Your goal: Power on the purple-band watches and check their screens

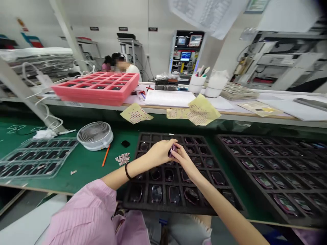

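Note:
My left hand (162, 149) and my right hand (182, 157) meet above a black foam tray (163, 208). Between them is a small purple-edged part (173, 149) that looks like a watch-sized case, and the fingers of both hands are closed on it. Much of it is hidden by the fingers. Below, the tray's compartments hold several similar dark, glossy cases, such as the purple-rimmed case (191, 195) near the front edge.
To the right lies a second black tray (251, 182) of similar cases. On the left are a round fan (95, 136), an orange stick (105, 156), paper scraps (123, 158) and a clear plastic tray (57, 166). A pink foam tray (102, 97) sits on the shelf; a person (131, 69) is behind.

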`<state>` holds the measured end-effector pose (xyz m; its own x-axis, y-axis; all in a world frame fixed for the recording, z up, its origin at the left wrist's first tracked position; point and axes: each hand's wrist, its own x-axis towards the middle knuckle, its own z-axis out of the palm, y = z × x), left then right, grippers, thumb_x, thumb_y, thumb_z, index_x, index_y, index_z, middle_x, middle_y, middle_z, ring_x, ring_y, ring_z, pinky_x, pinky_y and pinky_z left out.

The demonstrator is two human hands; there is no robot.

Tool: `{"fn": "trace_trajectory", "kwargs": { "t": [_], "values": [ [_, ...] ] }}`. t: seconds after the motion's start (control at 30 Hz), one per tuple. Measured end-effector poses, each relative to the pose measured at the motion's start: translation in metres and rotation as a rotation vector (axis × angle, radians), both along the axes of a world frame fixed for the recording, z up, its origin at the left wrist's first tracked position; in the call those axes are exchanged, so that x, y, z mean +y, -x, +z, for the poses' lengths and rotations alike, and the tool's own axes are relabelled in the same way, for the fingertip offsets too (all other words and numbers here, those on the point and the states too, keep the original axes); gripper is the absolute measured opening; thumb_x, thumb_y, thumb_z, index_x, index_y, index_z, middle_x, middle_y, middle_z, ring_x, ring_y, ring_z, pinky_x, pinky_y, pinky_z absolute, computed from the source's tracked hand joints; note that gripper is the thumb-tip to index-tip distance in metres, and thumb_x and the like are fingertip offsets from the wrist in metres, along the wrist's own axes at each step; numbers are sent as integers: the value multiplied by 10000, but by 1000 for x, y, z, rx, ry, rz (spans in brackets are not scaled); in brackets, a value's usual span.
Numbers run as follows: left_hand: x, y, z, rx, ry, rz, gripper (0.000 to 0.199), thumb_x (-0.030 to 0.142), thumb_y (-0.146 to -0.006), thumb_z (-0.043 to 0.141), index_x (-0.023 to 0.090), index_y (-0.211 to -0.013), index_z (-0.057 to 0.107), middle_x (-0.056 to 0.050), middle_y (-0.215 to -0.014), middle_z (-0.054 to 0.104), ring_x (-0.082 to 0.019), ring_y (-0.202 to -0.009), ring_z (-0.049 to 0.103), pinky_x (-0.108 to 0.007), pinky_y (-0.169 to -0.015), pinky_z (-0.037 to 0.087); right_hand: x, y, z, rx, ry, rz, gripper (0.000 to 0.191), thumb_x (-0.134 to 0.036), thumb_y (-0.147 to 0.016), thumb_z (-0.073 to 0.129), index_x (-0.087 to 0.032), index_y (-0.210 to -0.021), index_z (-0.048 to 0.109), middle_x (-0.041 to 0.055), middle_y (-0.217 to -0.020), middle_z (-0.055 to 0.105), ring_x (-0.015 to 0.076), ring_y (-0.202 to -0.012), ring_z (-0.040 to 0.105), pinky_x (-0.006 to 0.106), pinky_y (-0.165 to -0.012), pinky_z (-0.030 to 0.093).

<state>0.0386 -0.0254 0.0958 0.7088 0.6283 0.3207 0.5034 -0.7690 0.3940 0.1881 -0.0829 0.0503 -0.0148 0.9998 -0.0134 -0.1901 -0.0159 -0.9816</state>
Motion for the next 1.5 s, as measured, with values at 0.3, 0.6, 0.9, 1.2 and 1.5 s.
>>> {"fn": "trace_trajectory", "kwargs": {
  "t": [0.3, 0.6, 0.9, 1.2, 1.5],
  "values": [
    [-47, 85, -40, -4, 115, 292, 671, 105, -725, 657, 186, -1338, 397, -132, -1263, 580, -266, -1141, 561, -391, -945, 475, 19, 99, -33, -85, -70, 193, 335, -256, -670, 741, -253, -981, 618, 13, -1027, 648, 234, -1064, 570, 347, -838, 506],
    [-8, 178, -81, 205, 103, 521, 171, 257, -899, 542, 144, -919, 668, -103, -1019, 633, -239, -955, 559, -358, -845, 453, 34, 104, -42, 457, 341, 386, 294, -357, -841, 533, -158, -1036, 628, 76, -750, 685, 183, -575, 610, 297, -475, 480],
    [0, 173, -96, 196, 123, 576, 129, 119, -847, 556, 144, -805, 676, -95, -938, 665, -243, -946, 581, -338, -788, 441, 33, 102, -44, 541, 338, 422, 337, -343, -864, 475, -147, -1104, 607, 88, -784, 688, 195, -592, 613, 297, -467, 462],
    [-20, 140, -72, -575, 622, 364, 233, 336, -818, 622, 137, -918, 692, -69, -858, 726, -158, -742, 659, -273, -706, 525, 30, 104, -42, 520, 260, 358, 354, -368, -847, 501, -183, -1134, 594, 69, -807, 678, 203, -619, 615, 301, -476, 448],
    [-20, 119, -80, -878, 838, 509, 327, 376, -591, 820, 106, -708, 677, -60, -672, 715, -117, -558, 622, -256, -606, 539, 24, 106, -42, 506, 150, 313, 393, -342, -851, 518, -222, -1225, 542, 50, -847, 666, 218, -696, 626, 321, -512, 478]
  ]
}}
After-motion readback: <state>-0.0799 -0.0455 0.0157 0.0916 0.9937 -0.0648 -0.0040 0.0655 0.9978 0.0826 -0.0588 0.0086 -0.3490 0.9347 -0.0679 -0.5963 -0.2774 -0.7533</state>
